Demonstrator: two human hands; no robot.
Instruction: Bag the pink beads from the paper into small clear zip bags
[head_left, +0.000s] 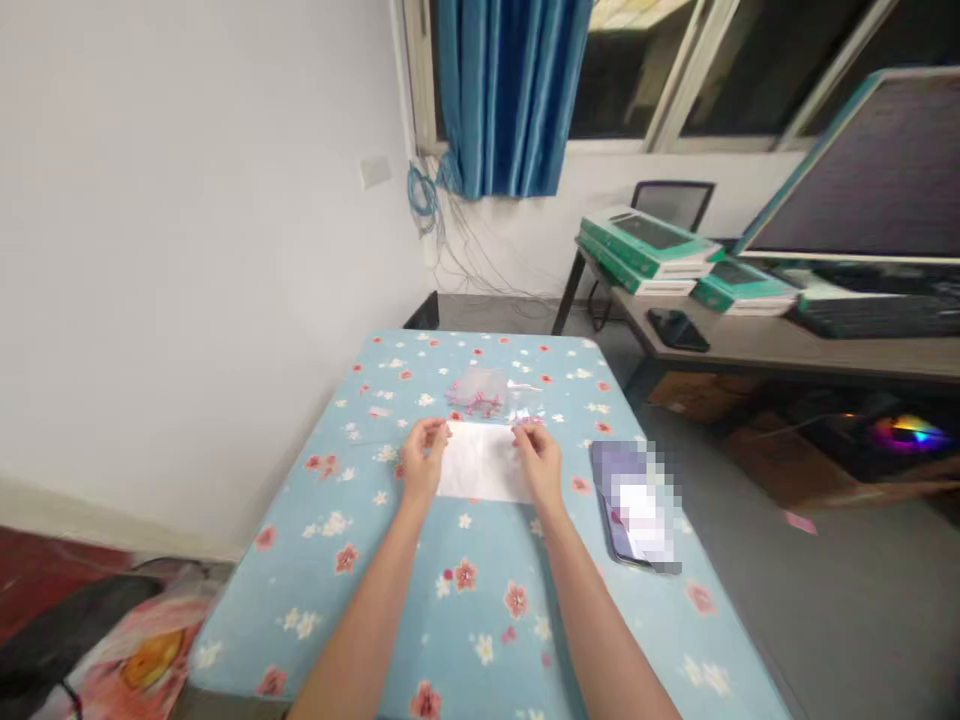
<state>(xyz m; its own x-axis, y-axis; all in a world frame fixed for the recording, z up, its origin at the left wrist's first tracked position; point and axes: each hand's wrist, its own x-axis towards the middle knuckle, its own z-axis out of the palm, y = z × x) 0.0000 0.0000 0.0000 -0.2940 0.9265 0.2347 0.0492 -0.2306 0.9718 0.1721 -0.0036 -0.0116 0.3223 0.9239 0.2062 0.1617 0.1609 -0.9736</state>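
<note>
A white sheet of paper (481,462) is held over the flowered blue tablecloth (465,620). My left hand (424,455) pinches its upper left corner between thumb and fingers. At the upper right corner, my right hand (538,458) grips it the same way. Just beyond the paper lies a clear plastic bag (480,383) with small red or pink pieces in it, too blurred to name. Beside that, nearer my right hand, is another small clear packet (526,405).
A phone (637,510), partly pixelated, lies on the table's right side. On the desk (750,345) at the right are green-and-white boxes (645,245), a dark phone (677,329), a keyboard (885,315) and a monitor (862,170). A white wall (210,250) borders the left.
</note>
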